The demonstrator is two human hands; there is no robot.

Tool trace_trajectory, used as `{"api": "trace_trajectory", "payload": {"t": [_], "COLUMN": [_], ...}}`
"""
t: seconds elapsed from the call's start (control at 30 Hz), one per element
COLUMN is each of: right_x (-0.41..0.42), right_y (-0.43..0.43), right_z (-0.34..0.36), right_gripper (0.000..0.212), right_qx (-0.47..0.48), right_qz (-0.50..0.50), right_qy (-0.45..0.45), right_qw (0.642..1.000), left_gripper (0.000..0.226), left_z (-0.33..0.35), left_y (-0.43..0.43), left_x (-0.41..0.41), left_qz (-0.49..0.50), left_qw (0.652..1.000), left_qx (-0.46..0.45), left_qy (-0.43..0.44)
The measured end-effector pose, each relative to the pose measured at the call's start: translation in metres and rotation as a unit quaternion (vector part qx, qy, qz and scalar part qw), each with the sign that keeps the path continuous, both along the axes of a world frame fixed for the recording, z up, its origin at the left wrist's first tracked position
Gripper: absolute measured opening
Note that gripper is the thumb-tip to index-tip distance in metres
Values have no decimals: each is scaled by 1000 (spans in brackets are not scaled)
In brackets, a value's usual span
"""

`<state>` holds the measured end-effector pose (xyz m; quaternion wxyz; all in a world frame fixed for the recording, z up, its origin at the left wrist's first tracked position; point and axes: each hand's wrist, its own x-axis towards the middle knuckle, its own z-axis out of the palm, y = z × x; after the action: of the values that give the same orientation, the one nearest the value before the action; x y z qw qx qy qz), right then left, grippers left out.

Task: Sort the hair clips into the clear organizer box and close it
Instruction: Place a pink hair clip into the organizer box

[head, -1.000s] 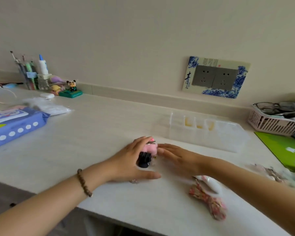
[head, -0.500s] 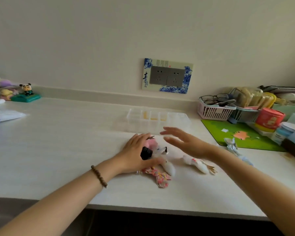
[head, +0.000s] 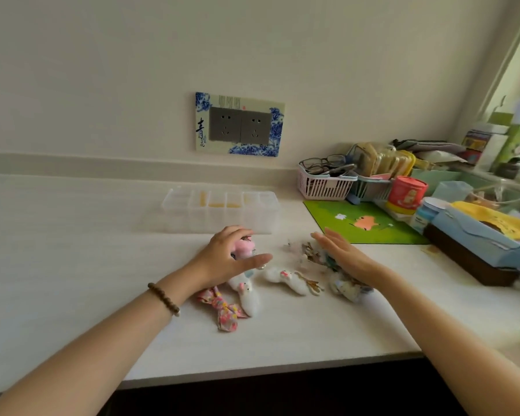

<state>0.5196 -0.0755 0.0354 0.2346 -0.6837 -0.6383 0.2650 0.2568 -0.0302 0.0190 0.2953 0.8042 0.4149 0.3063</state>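
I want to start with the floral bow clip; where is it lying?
In the head view the floral bow clip lies on the counter nearest the front edge, under the left hand's wrist, touching a white fuzzy clip on its right.

We count two white bunny clips [head: 285, 279], one floral bow clip [head: 222, 309] and one pink plush clip [head: 243, 247]. One clear organizer box [head: 219, 211] and two baskets [head: 323, 183] complete our tally.
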Motion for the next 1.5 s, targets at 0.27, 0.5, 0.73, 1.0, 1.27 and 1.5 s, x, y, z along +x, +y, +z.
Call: {"api": "trace_trajectory", "payload": {"t": [0.27,0.5,0.73,1.0,1.27,1.5], "right_x": [-64,-35,-67,-127,-142,-158], "right_y": [4,-26,-40,-24,-4,22], "right_z": [-9,-1,-16,-15,-8,-3], "right_gripper": [56,85,108,90,84,67], "right_qx": [52,22,17,53,67,60], "right_qz": [63,115,149,160,153,137], "right_qy": [45,104,-58,-55,24,77], "right_qw": [996,988,987,984,986,986], "left_gripper": [96,129,142,134,122,130], "left_z": [5,18,6,6,10,8], "left_y": [-7,-28,-47,-40,-27,3], "left_x": [17,-39,-49,-73,-98,-79], "left_qz": [-26,-83,-94,-97,-50,-2], "left_qw": [999,987,965,976,990,998], "left_qx": [-22,-16,1,-11,27,-23], "left_qy": [24,136,244,192,131,63]}}
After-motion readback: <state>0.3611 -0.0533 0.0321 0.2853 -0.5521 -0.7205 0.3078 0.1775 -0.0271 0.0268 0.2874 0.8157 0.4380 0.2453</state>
